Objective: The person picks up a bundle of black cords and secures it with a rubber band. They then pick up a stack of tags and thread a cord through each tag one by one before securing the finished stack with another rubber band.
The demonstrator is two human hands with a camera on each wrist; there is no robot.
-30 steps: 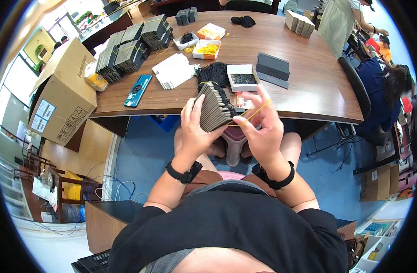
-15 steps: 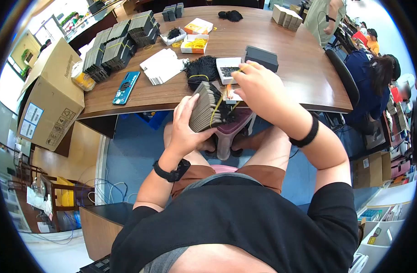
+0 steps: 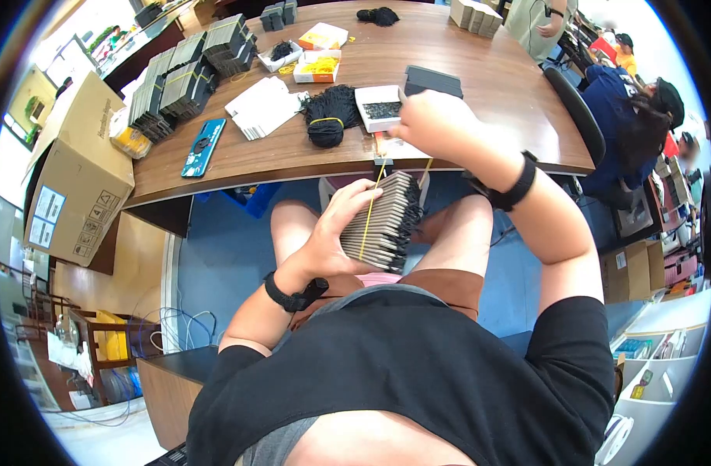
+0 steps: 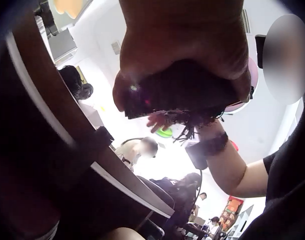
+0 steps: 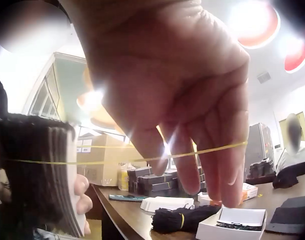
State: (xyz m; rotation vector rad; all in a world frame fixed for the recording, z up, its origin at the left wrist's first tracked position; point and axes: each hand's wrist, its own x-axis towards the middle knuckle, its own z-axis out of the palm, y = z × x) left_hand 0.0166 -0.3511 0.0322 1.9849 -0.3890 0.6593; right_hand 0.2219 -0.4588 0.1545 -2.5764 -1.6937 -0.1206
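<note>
My left hand (image 3: 332,241) grips a thick stack of grey cards (image 3: 386,225) with black cords bunched along one edge, held in front of the table's near edge. A yellow rubber band (image 5: 210,150) runs across the stack and stretches away to my right hand (image 3: 441,128). The right wrist view shows the band pulled taut round the long, slightly bent fingers (image 5: 232,155). In the left wrist view the stack (image 4: 177,92) is dark, with its cord ends hanging below. A white box (image 3: 383,123) of small black pieces is just beyond the right hand.
A black cord bundle (image 3: 328,105), white cards (image 3: 266,109) and a phone (image 3: 204,147) lie on the table (image 3: 511,109). Banded card stacks (image 3: 189,85) and a carton (image 3: 88,171) stand left. Rubber bands fill a small box (image 3: 317,76); dark grey boxes (image 3: 433,80) sit right.
My left hand has lowered and turned the stack toward me. The right hand has swung from beside the stack to over the table's edge, stretching the rubber band.
</note>
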